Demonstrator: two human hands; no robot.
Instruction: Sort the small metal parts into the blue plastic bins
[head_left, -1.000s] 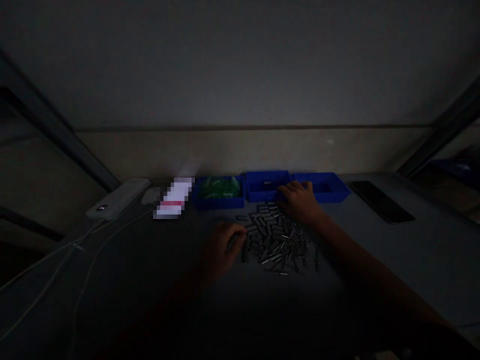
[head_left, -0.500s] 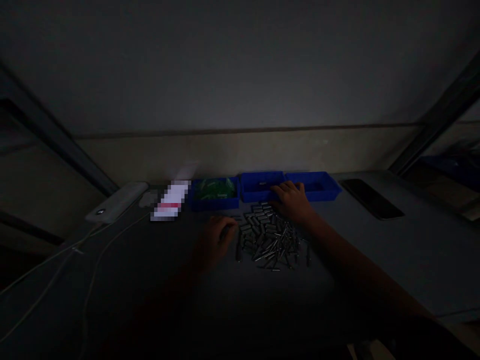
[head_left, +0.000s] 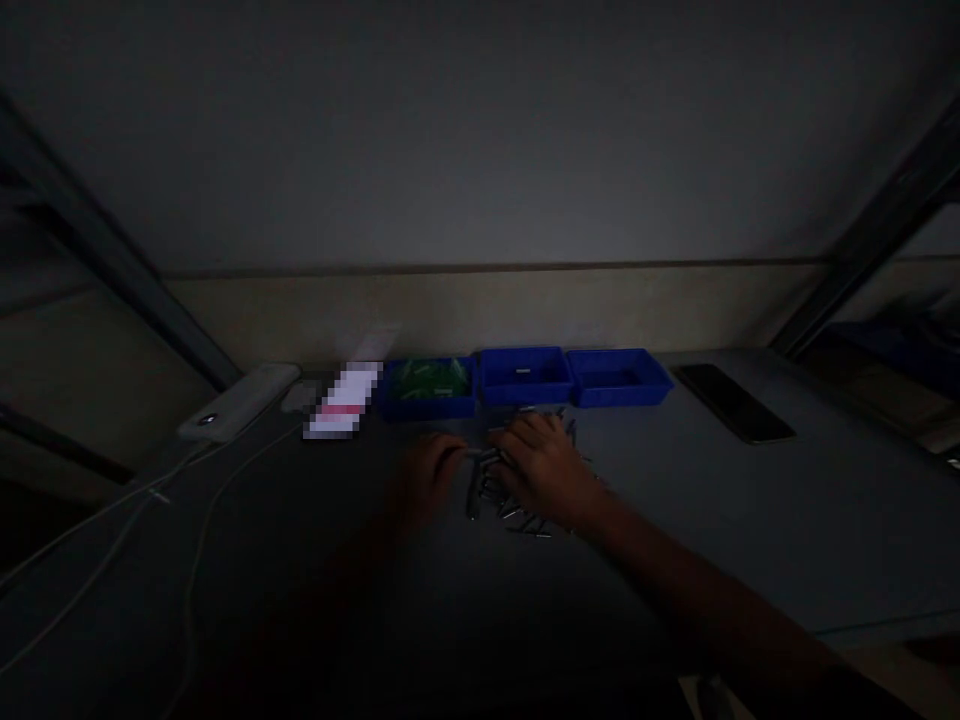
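On dim table (head_left: 750, 520), open right hand (head_left: 544, 470) covers pins (head_left: 491, 490); left hand (head_left: 427, 475) unclear.

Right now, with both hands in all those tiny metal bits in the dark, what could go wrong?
1. The right hand lies over the loose pile of small metal pieces; a sweep might scatter some across the table.
2. The picture is very dim, so the left hand could easily pick the wrong piece or drop one.
3. The blue trays stand close behind the pile; a hand might bump them.
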